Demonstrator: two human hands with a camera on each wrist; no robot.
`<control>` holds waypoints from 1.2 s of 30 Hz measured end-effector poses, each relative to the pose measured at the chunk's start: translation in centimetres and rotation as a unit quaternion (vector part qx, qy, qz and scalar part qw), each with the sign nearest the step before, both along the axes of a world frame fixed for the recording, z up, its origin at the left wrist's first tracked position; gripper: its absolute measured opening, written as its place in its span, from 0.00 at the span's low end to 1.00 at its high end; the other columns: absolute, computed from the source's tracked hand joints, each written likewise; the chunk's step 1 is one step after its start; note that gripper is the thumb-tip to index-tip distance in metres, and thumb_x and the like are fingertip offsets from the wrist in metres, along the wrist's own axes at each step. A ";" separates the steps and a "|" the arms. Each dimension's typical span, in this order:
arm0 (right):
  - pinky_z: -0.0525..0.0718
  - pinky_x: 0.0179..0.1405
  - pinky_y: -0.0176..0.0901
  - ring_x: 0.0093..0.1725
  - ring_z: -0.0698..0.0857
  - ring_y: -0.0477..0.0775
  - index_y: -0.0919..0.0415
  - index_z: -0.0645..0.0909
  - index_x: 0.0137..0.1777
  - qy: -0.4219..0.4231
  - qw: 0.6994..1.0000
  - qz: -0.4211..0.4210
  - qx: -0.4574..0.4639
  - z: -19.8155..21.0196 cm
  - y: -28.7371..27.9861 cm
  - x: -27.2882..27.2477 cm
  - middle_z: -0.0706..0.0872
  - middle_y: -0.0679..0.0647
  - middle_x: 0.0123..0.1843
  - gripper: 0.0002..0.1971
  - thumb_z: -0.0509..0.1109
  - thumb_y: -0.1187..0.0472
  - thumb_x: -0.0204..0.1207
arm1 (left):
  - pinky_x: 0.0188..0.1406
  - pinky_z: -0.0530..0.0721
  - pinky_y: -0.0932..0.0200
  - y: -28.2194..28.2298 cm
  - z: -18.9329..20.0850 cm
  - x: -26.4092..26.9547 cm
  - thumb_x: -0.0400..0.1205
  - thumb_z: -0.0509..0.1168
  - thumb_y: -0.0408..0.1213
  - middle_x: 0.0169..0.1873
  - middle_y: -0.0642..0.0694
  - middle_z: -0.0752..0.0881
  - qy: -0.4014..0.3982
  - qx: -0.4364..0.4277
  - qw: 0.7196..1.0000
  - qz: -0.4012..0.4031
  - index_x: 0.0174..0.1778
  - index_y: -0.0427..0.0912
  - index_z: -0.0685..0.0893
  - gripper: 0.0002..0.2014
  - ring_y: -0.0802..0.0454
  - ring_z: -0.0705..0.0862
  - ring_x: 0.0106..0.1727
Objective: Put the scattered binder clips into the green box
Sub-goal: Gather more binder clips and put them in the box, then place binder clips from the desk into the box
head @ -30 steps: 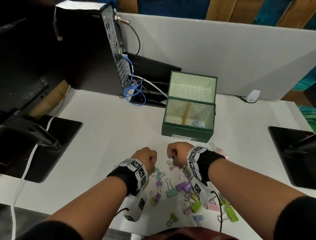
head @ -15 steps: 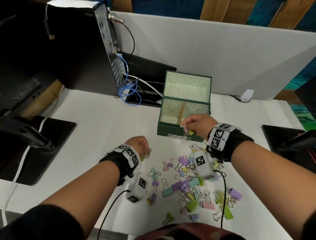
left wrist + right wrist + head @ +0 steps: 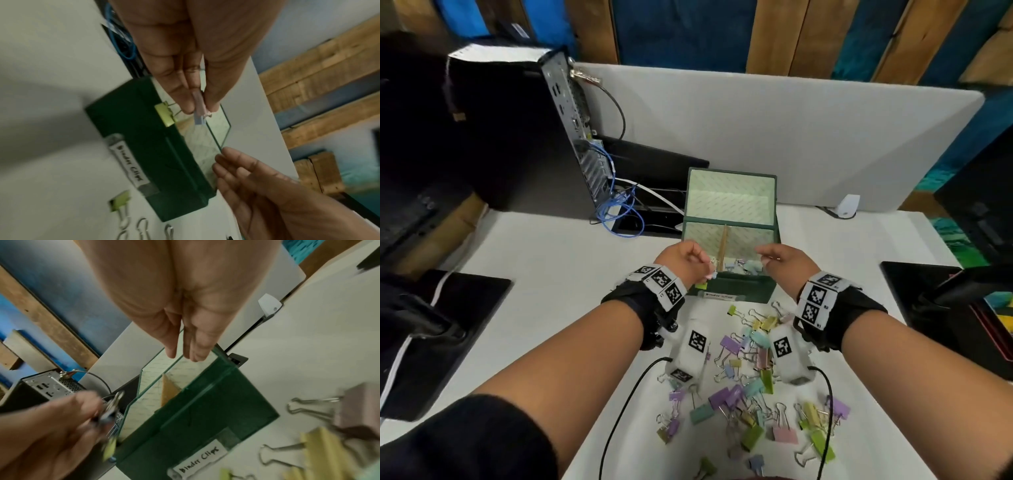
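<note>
The green box stands open on the white table, labelled "Binder Clips", with several pastel clips in its right compartment. My left hand hovers at the box's front left rim and pinches a few binder clips: a pink one, a blue one below it and a yellow-green one dangling beside it. My right hand is over the box's right side, fingers straight and empty. Many scattered binder clips lie on the table in front of the box.
A wooden divider splits the box. A computer tower with blue cables stands behind it on the left. Black monitor bases sit at the left and right. A white partition closes the back.
My left hand has risen from the table to the box's front rim with clips in it. My right hand, which carried a clip over the box, now has empty, straightened fingers.
</note>
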State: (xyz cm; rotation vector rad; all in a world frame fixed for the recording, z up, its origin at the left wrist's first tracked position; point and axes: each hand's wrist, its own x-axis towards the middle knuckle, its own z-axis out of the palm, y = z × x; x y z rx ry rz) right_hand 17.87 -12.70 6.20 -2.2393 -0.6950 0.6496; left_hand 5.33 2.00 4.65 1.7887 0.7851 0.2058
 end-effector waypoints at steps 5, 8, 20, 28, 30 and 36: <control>0.86 0.43 0.45 0.44 0.84 0.53 0.49 0.83 0.54 0.021 1.000 0.011 0.009 -0.8 -3.5 -1.0 0.86 0.55 0.59 0.12 0.60 0.65 0.81 | 0.23 0.78 0.76 -1.5 1.1 4.6 0.77 0.68 0.32 0.27 0.55 0.82 -0.016 0.074 0.997 -0.028 0.32 0.49 0.78 0.11 0.59 0.82 0.29; 0.84 0.40 0.41 0.45 0.85 0.56 0.48 0.81 0.50 0.029 0.999 0.036 -0.023 -1.6 -5.2 -1.5 0.86 0.52 0.53 0.11 0.62 0.66 0.79 | 0.24 0.76 0.73 -2.2 0.9 5.9 0.80 0.65 0.38 0.32 0.57 0.81 0.017 0.112 0.992 -0.056 0.41 0.50 0.81 0.03 0.57 0.81 0.34; 0.69 0.75 0.44 0.76 0.70 0.56 0.50 0.70 0.75 -0.085 0.925 0.285 -0.238 -4.1 -2.1 -3.6 0.68 0.52 0.79 0.28 0.66 0.66 0.75 | 0.60 0.80 0.56 -1.2 -1.9 -6.0 0.66 0.77 0.48 0.55 0.52 0.76 0.272 0.200 0.887 -0.315 0.63 0.58 0.75 0.30 0.50 0.80 0.55; 0.62 0.81 0.49 0.83 0.59 0.60 0.49 0.54 0.82 -0.175 0.836 0.404 -0.327 -6.9 1.0 -4.0 0.53 0.57 0.85 0.40 0.70 0.61 0.73 | 0.77 0.65 0.43 -3.6 -5.2 -13.4 0.55 0.79 0.60 0.77 0.47 0.56 0.330 0.282 0.797 -0.419 0.75 0.70 0.45 0.60 0.43 0.59 0.77; 0.64 0.79 0.47 0.81 0.63 0.59 0.53 0.57 0.81 -0.184 0.838 0.400 -0.321 -7.0 0.9 -4.3 0.58 0.58 0.84 0.37 0.70 0.59 0.74 | 0.75 0.65 0.45 -4.0 -6.0 -13.7 0.54 0.78 0.62 0.77 0.47 0.57 0.315 0.310 0.801 -0.403 0.76 0.67 0.49 0.58 0.43 0.60 0.76; 0.70 0.73 0.42 0.75 0.71 0.56 0.51 0.66 0.78 -0.170 0.869 0.359 -0.296 -6.9 -0.3 -4.2 0.69 0.55 0.76 0.30 0.69 0.59 0.76 | 0.68 0.75 0.46 -4.2 -6.6 -12.4 0.65 0.75 0.54 0.70 0.45 0.67 0.292 0.286 0.849 -0.336 0.75 0.57 0.61 0.44 0.43 0.68 0.68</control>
